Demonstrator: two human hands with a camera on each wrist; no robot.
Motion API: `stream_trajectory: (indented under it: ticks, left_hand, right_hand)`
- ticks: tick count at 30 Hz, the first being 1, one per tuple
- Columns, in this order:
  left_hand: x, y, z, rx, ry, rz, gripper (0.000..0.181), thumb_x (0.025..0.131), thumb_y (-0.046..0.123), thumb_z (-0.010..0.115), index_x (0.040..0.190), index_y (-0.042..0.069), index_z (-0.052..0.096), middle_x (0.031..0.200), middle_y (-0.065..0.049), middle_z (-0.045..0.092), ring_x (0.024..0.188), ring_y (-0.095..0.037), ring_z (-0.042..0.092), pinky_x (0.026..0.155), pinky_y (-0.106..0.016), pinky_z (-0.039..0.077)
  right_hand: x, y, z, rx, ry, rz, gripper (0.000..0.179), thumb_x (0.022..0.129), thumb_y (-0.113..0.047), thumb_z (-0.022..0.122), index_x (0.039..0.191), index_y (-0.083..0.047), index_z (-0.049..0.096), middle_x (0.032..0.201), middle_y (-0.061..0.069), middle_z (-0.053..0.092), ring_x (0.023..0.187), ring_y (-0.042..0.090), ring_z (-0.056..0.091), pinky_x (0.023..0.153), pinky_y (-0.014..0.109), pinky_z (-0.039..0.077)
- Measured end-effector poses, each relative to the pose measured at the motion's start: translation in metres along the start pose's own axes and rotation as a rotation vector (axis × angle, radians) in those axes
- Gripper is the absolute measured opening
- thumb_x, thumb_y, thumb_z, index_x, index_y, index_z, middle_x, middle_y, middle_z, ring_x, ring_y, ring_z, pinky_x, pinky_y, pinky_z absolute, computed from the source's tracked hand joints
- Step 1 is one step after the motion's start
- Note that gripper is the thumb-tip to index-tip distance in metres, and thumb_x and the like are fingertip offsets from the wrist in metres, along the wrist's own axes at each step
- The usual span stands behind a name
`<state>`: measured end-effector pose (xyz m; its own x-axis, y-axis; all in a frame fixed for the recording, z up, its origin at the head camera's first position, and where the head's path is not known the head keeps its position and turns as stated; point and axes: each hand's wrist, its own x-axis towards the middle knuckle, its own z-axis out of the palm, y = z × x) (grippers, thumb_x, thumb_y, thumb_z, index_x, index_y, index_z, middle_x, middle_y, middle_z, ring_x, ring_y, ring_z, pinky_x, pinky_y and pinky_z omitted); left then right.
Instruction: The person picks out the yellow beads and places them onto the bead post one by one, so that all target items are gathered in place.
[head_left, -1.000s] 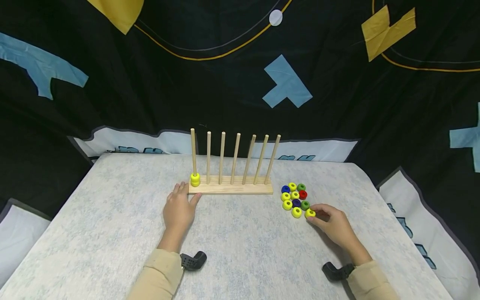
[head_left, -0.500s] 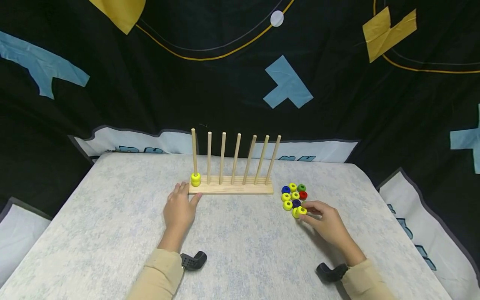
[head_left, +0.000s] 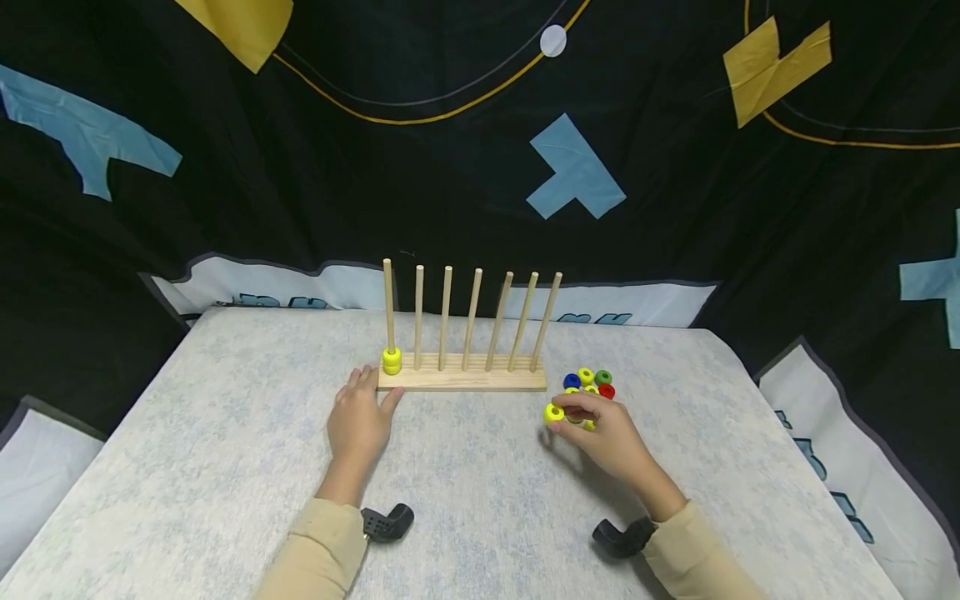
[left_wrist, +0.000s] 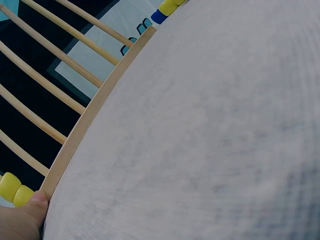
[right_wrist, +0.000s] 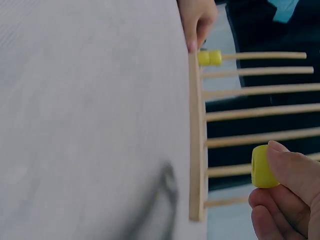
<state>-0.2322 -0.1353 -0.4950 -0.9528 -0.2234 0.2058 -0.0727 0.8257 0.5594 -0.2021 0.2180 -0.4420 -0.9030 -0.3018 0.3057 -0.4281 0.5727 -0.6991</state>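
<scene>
A wooden peg rack [head_left: 462, 382] with several upright pegs stands toward the back of the table. Two yellow beads [head_left: 392, 361] are stacked at the foot of its leftmost peg. My left hand [head_left: 358, 421] holds the left end of the base, its thumb on the front edge. Between thumb and fingers, my right hand [head_left: 611, 437] pinches a yellow bead [head_left: 553, 414], raised off the table to the right of the rack. In the right wrist view the pinched bead [right_wrist: 264, 167] shows its hole facing left. Part of the bead group lies hidden behind my right hand.
Loose beads lie right of the rack, among them a blue bead [head_left: 572, 381], a green bead [head_left: 603, 377] and a red bead [head_left: 606, 391]. A dark cloth [head_left: 450, 183] hangs behind the table [head_left: 465, 500].
My right hand has lifted the yellow bead from the right side of the group and carried it left, toward the rack. The left hand has stayed in place on the base.
</scene>
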Motion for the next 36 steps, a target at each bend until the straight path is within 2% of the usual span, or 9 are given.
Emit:
stream_trajectory:
  ticks: [8,13,17,21,28,36]
  left_hand:
    - [0.0,0.0,0.0,-0.001,0.005,0.005,0.066,0.096,0.04,0.064,0.144,-0.002,0.047,0.151,-0.022,0.045,0.144,-0.043,0.037,0.11,-0.064,0.037]
    - [-0.001,0.0,0.0,-0.002,0.006,0.004,0.066,0.096,0.04,0.064,0.144,-0.002,0.047,0.151,-0.023,0.045,0.143,-0.044,0.037,0.11,-0.065,0.037]
    - [-0.001,0.0,0.0,0.001,0.009,0.007,0.066,0.096,0.04,0.064,0.144,-0.002,0.048,0.151,-0.023,0.045,0.142,-0.045,0.038,0.109,-0.065,0.038]
    - [0.0,0.0,0.0,0.001,0.011,0.01,0.066,0.096,0.041,0.064,0.144,-0.001,0.048,0.151,-0.023,0.045,0.142,-0.045,0.038,0.109,-0.065,0.038]
    - [0.0,0.0,0.0,-0.003,0.007,0.003,0.066,0.096,0.041,0.064,0.144,0.0,0.048,0.151,-0.023,0.045,0.143,-0.044,0.038,0.11,-0.064,0.037]
    - [0.0,-0.001,0.001,-0.014,0.003,0.0,0.064,0.096,0.04,0.064,0.145,0.001,0.048,0.152,-0.022,0.044,0.144,-0.044,0.037,0.111,-0.064,0.036]
  right_hand:
    - [0.019,-0.023,0.015,0.042,-0.034,-0.032,0.033,0.085,-0.019,0.08,0.116,-0.013,0.071,0.113,0.001,0.072,0.101,0.015,0.068,0.091,0.032,0.058]
    - [0.03,-0.036,0.018,0.064,-0.045,-0.052,0.034,0.085,-0.019,0.079,0.117,-0.009,0.071,0.114,0.001,0.073,0.101,0.015,0.068,0.091,0.031,0.058]
    - [0.037,-0.046,0.02,0.052,-0.049,-0.032,0.035,0.086,-0.022,0.079,0.119,-0.013,0.071,0.114,-0.002,0.073,0.103,0.013,0.068,0.093,0.03,0.057]
    - [0.045,-0.057,0.02,0.038,-0.044,-0.037,0.034,0.087,-0.023,0.078,0.119,-0.015,0.071,0.116,-0.003,0.073,0.104,0.011,0.068,0.093,0.031,0.057]
    - [0.066,-0.073,0.02,0.053,-0.008,-0.098,0.034,0.087,-0.019,0.078,0.119,-0.01,0.071,0.113,0.002,0.073,0.1,0.019,0.068,0.089,0.042,0.059]
    - [0.098,-0.097,0.017,0.043,0.027,-0.144,0.034,0.087,-0.016,0.077,0.12,-0.01,0.071,0.114,0.004,0.073,0.101,0.019,0.069,0.09,0.04,0.059]
